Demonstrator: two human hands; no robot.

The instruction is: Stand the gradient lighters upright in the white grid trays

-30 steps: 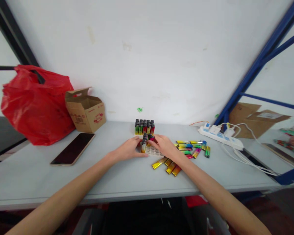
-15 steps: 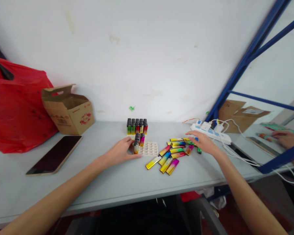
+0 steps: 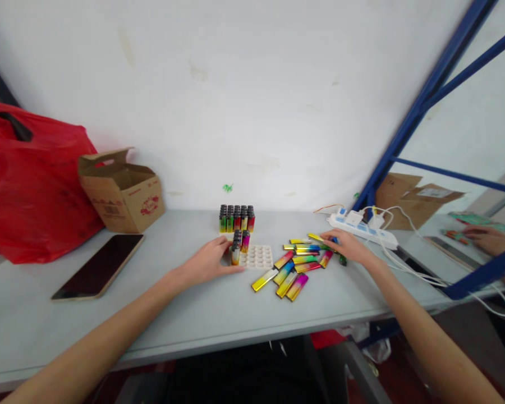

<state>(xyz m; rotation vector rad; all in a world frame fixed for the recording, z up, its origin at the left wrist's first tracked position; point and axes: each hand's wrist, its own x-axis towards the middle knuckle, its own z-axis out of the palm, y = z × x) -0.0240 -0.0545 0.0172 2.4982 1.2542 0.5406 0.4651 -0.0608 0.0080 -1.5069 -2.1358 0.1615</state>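
Note:
My left hand [image 3: 212,259] is curved around the left end of a white tray with round holes [image 3: 261,256], thumb along its front edge and fingers behind. Several lighters [image 3: 235,249] with black tops stand upright in the tray's left part. Behind it, a block of upright lighters [image 3: 237,220] stands in rows near the wall. Over the far right of a loose pile of shiny coloured lighters [image 3: 305,259], my right hand [image 3: 344,244] pinches the end of a yellow lighter [image 3: 315,237], which looks tilted. Its fingertips partly hide the lighters beneath.
A phone [image 3: 99,266], an open cardboard box [image 3: 128,193] and a red plastic bag [image 3: 37,185] are on the left. A white power strip [image 3: 364,229] with cables lies behind my right hand, beside a blue metal frame [image 3: 404,132]. Another person's hand [image 3: 486,238] shows at far right.
My right hand has closed its fingers at the pile, and a yellow lighter has shifted up at its fingertips. The left hand stays at the tray. The view has shifted slightly.

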